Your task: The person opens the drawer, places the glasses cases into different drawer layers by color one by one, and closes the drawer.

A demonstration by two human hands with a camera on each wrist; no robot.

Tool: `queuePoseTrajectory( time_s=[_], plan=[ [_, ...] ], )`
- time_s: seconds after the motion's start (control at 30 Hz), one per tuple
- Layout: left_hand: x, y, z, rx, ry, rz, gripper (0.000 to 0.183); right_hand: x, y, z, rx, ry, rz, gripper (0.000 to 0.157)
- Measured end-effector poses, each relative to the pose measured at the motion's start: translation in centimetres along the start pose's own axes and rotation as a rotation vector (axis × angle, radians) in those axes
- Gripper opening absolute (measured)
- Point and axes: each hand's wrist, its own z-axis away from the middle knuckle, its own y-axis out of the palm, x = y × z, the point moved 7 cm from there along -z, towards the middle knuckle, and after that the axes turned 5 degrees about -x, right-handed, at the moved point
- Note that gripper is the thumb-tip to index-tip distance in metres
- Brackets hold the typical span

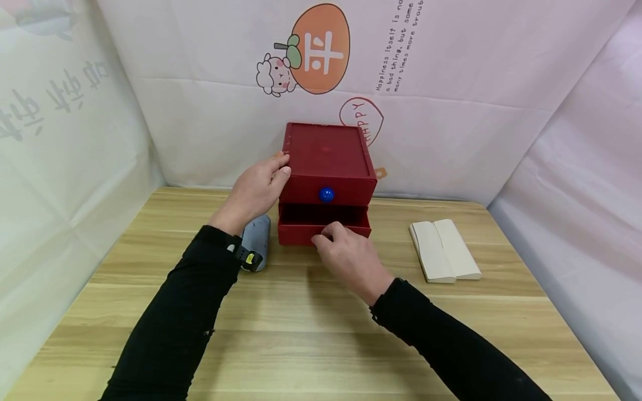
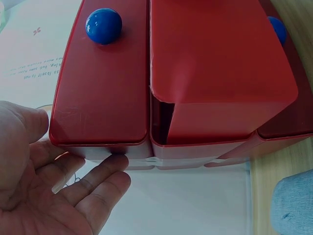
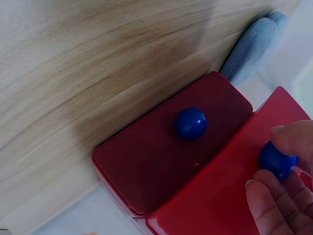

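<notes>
A red drawer cabinet [image 1: 326,150] stands near the back wall, with drawers stacked one above another. Its middle drawer [image 1: 296,235] is pulled partway out, and the part of its inside that shows is dark. My right hand [image 1: 351,259] pinches that drawer's blue knob [image 3: 278,160] between thumb and fingers. Against the cabinet's left side, near the top, rests my left hand [image 1: 256,189], its fingers [image 2: 105,178] extended. The top drawer, with a blue knob [image 1: 326,194], is closed. So is the bottom drawer [image 3: 142,161], which has its own blue knob [image 3: 190,123].
A rounded blue-grey, fabric-looking object [image 1: 257,242] lies left of the cabinet, partly behind the left wrist. Toward the table's right side is an open book [image 1: 443,250] with blank cream pages. White printed cloth [image 1: 210,128] encloses the wooden table [image 1: 281,356] at the back and sides.
</notes>
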Motion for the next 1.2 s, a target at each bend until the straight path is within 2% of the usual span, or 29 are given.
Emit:
queuePoseTrajectory(
  time_s=[0.27, 0.6, 1.2],
  plan=[
    [0.0, 0.0, 0.0, -0.002, -0.002, 0.002, 0.058, 0.4, -0.2, 0.2, 0.03, -0.012, 0.009, 0.024],
    [0.0, 0.0, 0.0, 0.002, -0.005, 0.001, 0.059, 1.0, -1.0, 0.7, -0.003, -0.028, 0.0, 0.021],
    [-0.1, 0.0, 0.0, 0.0, 0.001, -0.001, 0.058, 1.8, -1.8, 1.4, 0.035, -0.036, -0.026, 0.029]
  ],
)
